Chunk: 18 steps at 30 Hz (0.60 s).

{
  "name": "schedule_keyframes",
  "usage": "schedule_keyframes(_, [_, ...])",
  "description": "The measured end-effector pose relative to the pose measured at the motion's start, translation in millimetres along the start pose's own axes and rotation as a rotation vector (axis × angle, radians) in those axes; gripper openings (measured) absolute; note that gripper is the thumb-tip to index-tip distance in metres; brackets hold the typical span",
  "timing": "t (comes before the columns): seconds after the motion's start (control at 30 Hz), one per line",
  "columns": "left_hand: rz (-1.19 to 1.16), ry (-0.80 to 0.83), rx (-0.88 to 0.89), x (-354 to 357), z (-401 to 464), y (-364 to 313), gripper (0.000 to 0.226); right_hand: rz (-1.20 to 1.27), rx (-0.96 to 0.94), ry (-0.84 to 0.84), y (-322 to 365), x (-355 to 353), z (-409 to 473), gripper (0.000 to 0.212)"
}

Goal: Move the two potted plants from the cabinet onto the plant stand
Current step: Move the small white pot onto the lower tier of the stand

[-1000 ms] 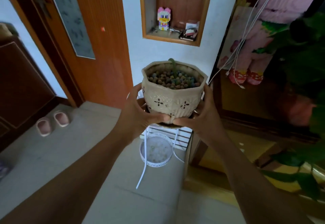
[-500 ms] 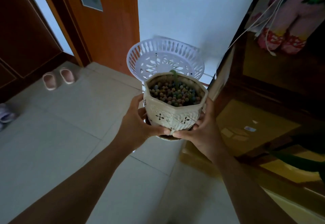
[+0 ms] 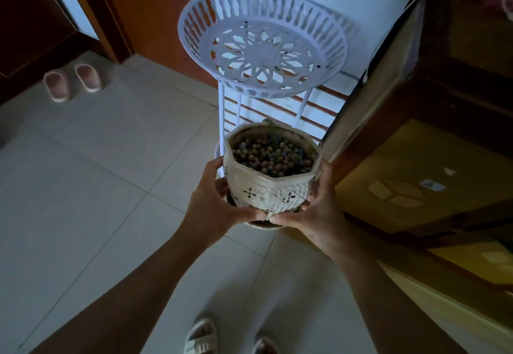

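— Holding what, centre of the frame?

— Gripping a pale faceted pot, both sides. Left hand wrapping the pot's left wall, thumb across the front near the base. Right hand pressing the right wall, thumb meeting the other low on the front. Both clamped on it, fingers curling underneath where a dark saucer is peeking out.

— Sitting on anything?

— Hanging in the air, carried above the tiled floor. Staying upright, filled to near the rim with small coloured clay pebbles; showing a thin green sprout at the far edge.

— And the stand?

— Standing just beyond, upper centre of the frame. White plant stand, top tray round and slotted, carrying nothing, raised on thin white legs. Pot hovering lower than that tray and nearer the camera, overlapping the legs; hiding most of a lower tier, so hard telling what lies there.

— Anything else around?

— Lying in the upper left, a pair of pink slippers beside a wooden door frame. Filling the right side, a dark wooden cabinet. Showing at the bottom edge, sandalled feet.
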State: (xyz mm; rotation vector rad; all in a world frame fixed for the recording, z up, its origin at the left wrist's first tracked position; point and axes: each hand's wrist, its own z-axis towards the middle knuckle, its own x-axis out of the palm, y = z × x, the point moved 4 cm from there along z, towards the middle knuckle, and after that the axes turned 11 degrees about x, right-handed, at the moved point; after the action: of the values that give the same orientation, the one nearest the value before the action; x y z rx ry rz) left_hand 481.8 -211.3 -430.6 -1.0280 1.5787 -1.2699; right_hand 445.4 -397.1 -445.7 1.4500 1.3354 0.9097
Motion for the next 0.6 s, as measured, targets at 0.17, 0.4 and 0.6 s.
schedule_keyframes(0.17, [0.031,0.045,0.013,-5,24,30,0.110,-0.005,0.009,-0.017,-32,7,24,0.111])
schedule_keyframes(0.4, [0.037,0.005,0.085,13,76,120,0.091,0.018,-0.048,0.024,-106,5,92,0.110])
schedule_keyframes(0.6, [-0.052,-0.047,0.164,29,128,205,0.089,-0.016,-0.130,0.104,-170,0,158,0.119])
